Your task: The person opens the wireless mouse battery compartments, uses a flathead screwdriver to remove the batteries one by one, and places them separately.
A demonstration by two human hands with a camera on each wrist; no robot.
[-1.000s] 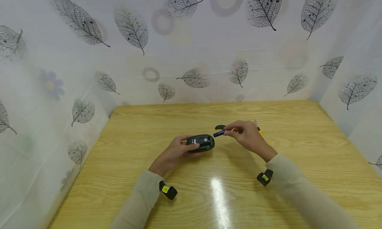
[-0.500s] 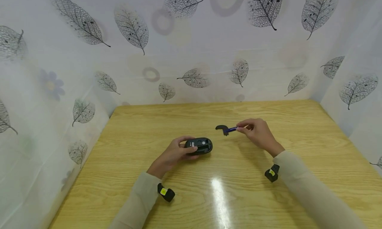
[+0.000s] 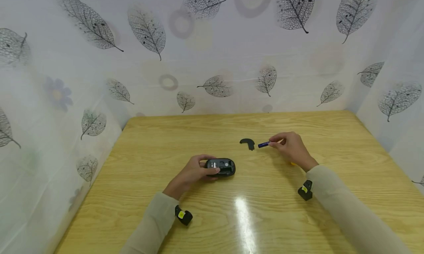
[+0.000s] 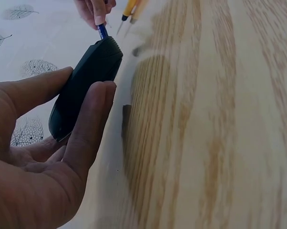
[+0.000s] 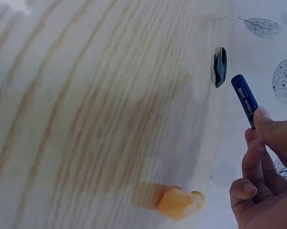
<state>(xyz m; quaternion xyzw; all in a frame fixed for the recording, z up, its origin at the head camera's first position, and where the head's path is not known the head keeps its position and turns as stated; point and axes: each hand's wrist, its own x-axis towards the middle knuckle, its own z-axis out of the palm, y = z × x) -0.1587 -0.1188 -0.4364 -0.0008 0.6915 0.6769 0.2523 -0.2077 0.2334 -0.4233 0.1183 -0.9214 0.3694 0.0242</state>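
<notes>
My left hand [image 3: 193,172] grips a black computer mouse [image 3: 228,162], its underside turned up with the battery slot uncovered and the thumb lying across it. In the left wrist view the mouse [image 4: 86,81] sits between thumb and fingers, above the table. Thumb and fingertips of my right hand [image 3: 291,148] pinch one end of a dark blue battery [image 3: 263,144]; the other end sticks out to the left. Printed lettering shows on the battery [image 5: 245,98] in the right wrist view. Just left of it, the black curved battery cover [image 3: 248,143] lies on the table.
A screwdriver with a yellow handle [image 4: 129,8] lies by the right hand, mostly hidden under it in the head view; its handle end [image 5: 179,202] shows in the right wrist view. Leaf-patterned curtains [image 3: 215,62] enclose the wooden table [image 3: 172,136] at the back and sides.
My right hand has drawn the battery away from the mouse, to the right past the cover, which is now fully in sight. The left hand has lowered the mouse slightly toward me.
</notes>
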